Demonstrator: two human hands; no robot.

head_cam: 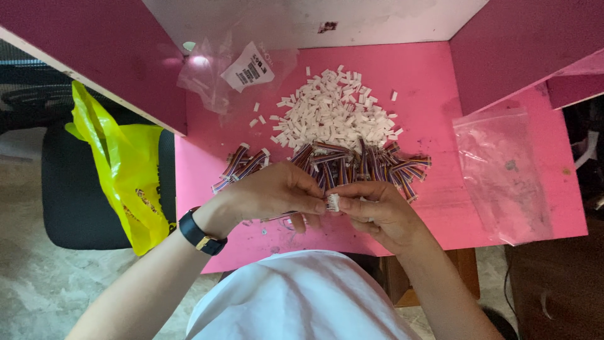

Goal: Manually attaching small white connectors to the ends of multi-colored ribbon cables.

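At nine o'clock a yellow plastic bag (123,167) hangs off the edge of the pink tabletop (428,82). Moving right, we see our left hand (270,192), a black wristwatch (200,232) on its wrist, pinching a small white connector (333,202) at its fingertips. Our right hand (377,211) meets it there, fingers closed on the same connector, at about six o'clock on the tabletop. Just beyond, at twelve o'clock from the hands, lie bundles of multicoloured wire leads (352,165) and behind them a heap of white connector housings (333,113). At three o'clock lies a clear plastic bag (503,176).
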